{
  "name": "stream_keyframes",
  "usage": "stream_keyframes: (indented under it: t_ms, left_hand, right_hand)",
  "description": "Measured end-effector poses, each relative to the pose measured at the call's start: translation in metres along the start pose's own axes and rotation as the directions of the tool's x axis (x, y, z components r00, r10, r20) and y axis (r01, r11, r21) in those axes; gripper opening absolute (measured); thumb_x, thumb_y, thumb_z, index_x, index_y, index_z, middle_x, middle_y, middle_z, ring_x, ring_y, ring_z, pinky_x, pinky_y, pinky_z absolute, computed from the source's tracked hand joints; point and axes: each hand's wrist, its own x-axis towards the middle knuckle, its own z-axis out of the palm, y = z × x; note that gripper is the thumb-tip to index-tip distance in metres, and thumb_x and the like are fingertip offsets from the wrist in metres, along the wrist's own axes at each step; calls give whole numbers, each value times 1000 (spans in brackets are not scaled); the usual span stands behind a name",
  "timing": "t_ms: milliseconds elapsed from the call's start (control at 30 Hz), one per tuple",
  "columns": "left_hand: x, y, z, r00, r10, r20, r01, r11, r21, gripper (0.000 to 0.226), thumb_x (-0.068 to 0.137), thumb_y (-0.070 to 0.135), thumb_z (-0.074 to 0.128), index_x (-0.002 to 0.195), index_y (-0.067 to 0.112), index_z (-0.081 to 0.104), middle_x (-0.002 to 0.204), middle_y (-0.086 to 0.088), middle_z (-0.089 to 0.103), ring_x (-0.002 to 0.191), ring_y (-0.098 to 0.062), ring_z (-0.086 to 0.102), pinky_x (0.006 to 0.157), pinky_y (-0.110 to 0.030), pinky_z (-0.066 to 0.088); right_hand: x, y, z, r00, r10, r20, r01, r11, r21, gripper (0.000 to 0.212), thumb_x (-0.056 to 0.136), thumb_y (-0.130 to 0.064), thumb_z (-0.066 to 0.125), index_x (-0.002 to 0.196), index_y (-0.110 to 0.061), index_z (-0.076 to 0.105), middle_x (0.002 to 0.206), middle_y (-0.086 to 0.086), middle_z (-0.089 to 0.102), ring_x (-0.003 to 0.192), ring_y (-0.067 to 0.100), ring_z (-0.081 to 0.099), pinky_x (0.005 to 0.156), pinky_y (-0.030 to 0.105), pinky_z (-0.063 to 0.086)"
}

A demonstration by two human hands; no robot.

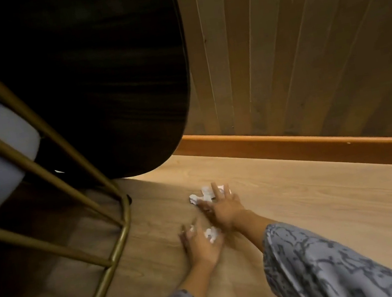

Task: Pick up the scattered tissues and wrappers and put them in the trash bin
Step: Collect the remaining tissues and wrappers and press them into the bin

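Both hands are low over the pale wooden floor (305,207), near the orange skirting board (293,143) at the foot of the panelled wall (301,38). The right hand (223,211) has its fingers spread and reaches onto a crumpled white tissue (202,195) lying on the floor; the blur does not show whether the fingers have closed on it. The left hand (202,242), just beside and nearer the camera, is curled around a small white wad (210,234) of tissue held against its palm. The two hands almost touch at the wrists. To the left stand the gold metal legs (117,243) of a piece of furniture with a dark rounded top (110,71). Both sleeves (328,263) are grey and patterned
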Motion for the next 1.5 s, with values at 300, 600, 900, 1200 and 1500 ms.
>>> stream_keyframes:
  t_ms: [300, 600, 900, 1200, 1500]
  left_hand:
    - [-1, 0, -10, 965, 247, 88, -253, 965, 69, 30, 83, -6, 54, 105, 5, 71, 139, -8, 52, 118, -21, 55, 80, -6, 30]
    - [-41, 167, -28, 941, 331, -72, -336, 886, -320, 23, 75, 30, 79, 83, 9, 71, 78, 3, 67, 75, -10, 60, 69, -21, 41]
    - [-174, 365, 30, 686, 726, 38, -607, 601, -520, 10, 87, 22, 69, 89, 14, 63, 84, -3, 70, 71, -12, 68, 67, -27, 55]
    - [-337, 500, 149, 589, 789, 175, -587, 567, -578, 29, 80, 21, 75, 68, 18, 49, 78, -2, 59, 68, -13, 53, 59, -23, 42]
    - [-409, 580, 257, 31, 964, 263, -921, 130, -367, 21, 91, 13, 57, 110, 13, 66, 119, -5, 53, 111, -17, 51, 106, -35, 39]
  right_hand:
    - [-56, 62, 21, 956, -228, -183, 216, 973, -85, 32, 99, -11, 41, 125, -3, 58, 133, 15, 52, 127, 31, 44, 102, 30, 33]
    - [-184, 175, -111, 868, -248, -431, 152, 957, -246, 41, 95, -31, 40, 91, -8, 73, 97, 12, 69, 84, 30, 64, 74, 37, 54]
    - [-407, 272, -173, 608, 127, -784, -106, 991, 78, 17, 90, -16, 66, 87, -19, 50, 74, -6, 57, 60, 9, 55, 54, 24, 47]
    - [-619, 406, -98, -82, 631, -771, -415, 682, 602, 20, 84, 2, 64, 102, -2, 73, 100, 15, 71, 95, 31, 65, 88, 24, 41]
    - [-644, 473, -65, 136, 930, -341, -726, 328, 605, 36, 92, -19, 44, 119, 0, 59, 130, 12, 52, 115, 31, 51, 98, 35, 41]
